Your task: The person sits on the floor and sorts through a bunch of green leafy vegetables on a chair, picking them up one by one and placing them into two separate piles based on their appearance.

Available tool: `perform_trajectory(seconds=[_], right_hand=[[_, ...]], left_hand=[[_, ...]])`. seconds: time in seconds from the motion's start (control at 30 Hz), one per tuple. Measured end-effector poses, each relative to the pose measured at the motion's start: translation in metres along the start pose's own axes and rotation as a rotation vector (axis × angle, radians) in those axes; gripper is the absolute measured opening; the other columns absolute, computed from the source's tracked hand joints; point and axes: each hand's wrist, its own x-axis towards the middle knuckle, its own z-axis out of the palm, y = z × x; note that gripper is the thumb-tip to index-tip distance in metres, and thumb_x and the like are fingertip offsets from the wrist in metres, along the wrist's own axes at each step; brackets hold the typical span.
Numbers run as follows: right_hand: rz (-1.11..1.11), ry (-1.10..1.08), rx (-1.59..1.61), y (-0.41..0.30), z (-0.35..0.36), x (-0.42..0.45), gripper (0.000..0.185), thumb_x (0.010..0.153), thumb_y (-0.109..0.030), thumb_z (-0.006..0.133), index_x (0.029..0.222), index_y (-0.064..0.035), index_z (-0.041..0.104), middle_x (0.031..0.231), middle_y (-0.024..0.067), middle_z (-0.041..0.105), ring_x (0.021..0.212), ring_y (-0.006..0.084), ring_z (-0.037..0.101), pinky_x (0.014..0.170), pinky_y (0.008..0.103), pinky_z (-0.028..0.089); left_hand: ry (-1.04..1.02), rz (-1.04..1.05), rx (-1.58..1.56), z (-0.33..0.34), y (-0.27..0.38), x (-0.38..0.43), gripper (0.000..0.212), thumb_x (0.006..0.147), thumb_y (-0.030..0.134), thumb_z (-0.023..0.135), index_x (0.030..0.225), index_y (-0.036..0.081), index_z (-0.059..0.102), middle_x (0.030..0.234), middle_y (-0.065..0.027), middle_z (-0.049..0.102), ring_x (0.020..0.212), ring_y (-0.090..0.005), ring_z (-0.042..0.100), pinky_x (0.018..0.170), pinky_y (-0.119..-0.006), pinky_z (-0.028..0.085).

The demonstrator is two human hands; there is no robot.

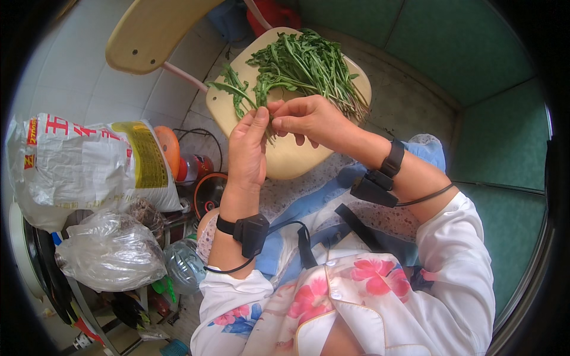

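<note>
A small bunch of leafy greens [238, 92] is gripped between the thumb and fingers of my left hand [249, 144], leaves pointing away from me. The thumb and forefinger of my right hand [314, 118] pinch together at the stems, close against the left fingertips. My fingers partly hide the stems, whose ends poke out below. Both hands are above the pale yellow seat [289, 162] of a chair. Farther back on that seat lies a large pile of the same long-leaved greens [307, 62], its thin reddish stems towards the right edge.
The chair's backrest [151, 33] rises at the upper left. To my left are a white printed sack [98, 164], a clear plastic bag [111, 251] and a large plastic bottle [185, 264]. Green panels [494, 133] stand on the right. A red container [274, 18] is behind the chair.
</note>
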Motion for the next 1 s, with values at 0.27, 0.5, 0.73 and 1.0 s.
perform_trajectory(seconds=[0.27,0.5,0.73,1.0], right_hand=[[0.019,0.021,-0.086,0.000,-0.003,0.000,0.022,0.090,-0.030,0.061,0.096,-0.0095,0.066,0.078,-0.0023,0.065,0.058,0.0032,0.054,0.044,0.0187,0.039],[-0.024,0.004,-0.115,0.004,-0.004,-0.002,0.026,0.090,-0.026,0.059,0.095,-0.0013,0.066,0.077,0.0031,0.064,0.058,0.0098,0.055,0.053,0.0248,0.046],[-0.061,-0.024,-0.186,0.001,-0.007,-0.003,0.025,0.091,-0.024,0.060,0.095,-0.0002,0.066,0.074,0.0023,0.063,0.058,0.0096,0.054,0.055,0.0253,0.047],[-0.102,0.008,-0.236,-0.002,-0.014,-0.005,0.024,0.090,-0.024,0.060,0.094,-0.0007,0.067,0.073,0.0040,0.064,0.058,0.0112,0.056,0.056,0.0265,0.048]], left_hand=[[0.087,0.211,0.102,-0.019,0.033,-0.002,0.022,0.097,0.022,0.054,0.102,0.002,0.061,0.099,-0.0110,0.068,0.089,-0.0154,0.061,0.085,-0.028,0.046],[0.173,0.267,0.226,-0.036,0.053,0.000,0.022,0.097,0.024,0.055,0.103,0.004,0.061,0.085,-0.0038,0.065,0.080,-0.0114,0.060,0.075,-0.024,0.045],[0.285,0.189,0.358,-0.041,0.073,0.017,0.023,0.097,0.026,0.055,0.106,0.006,0.061,0.087,-0.0022,0.066,0.078,-0.0106,0.061,0.069,-0.024,0.046],[0.328,0.245,0.466,-0.034,0.099,0.070,0.022,0.097,0.026,0.056,0.105,0.006,0.062,0.087,-0.0017,0.066,0.077,-0.0099,0.061,0.068,-0.023,0.048]])
